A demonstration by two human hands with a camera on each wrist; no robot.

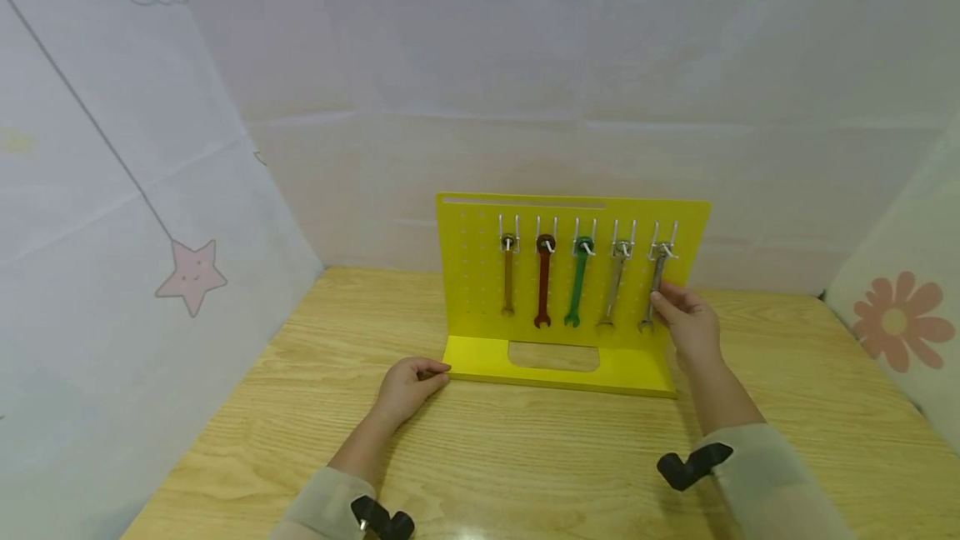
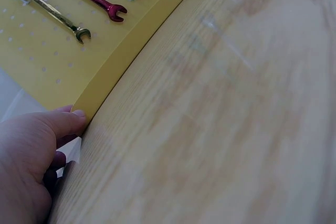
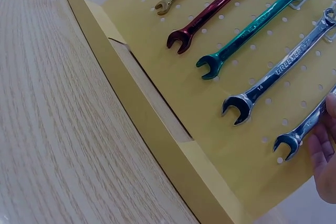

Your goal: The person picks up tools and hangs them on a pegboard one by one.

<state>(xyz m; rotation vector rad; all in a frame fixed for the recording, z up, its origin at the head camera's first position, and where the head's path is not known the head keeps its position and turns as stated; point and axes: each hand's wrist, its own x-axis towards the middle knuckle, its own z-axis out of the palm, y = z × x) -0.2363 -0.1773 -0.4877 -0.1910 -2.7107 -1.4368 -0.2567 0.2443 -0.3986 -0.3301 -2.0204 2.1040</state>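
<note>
A yellow pegboard stand (image 1: pixel 480 361) rests on the wooden table with several combination wrenches hanging from its hooks. From the left they are a gold wrench (image 1: pixel 508 282), a red wrench (image 1: pixel 544 286), a green wrench (image 1: pixel 578 286) and two silver ones. My right hand (image 1: pixel 692 327) pinches the shaft of the rightmost silver wrench (image 3: pixel 302 132), whose ring end is at its hook. The other silver wrench (image 3: pixel 278 72) hangs just beside it. At the base's front left corner, my left hand (image 1: pixel 408 390) pinches the stand's edge between thumb and fingers.
The light wooden table (image 1: pixel 525 457) spreads around the stand. Behind it hangs a pale cloth backdrop (image 1: pixel 480 65), printed with a pink star (image 1: pixel 192 275) on the left and a flower (image 1: pixel 896 322) on the right. The stand's base has a rectangular cutout.
</note>
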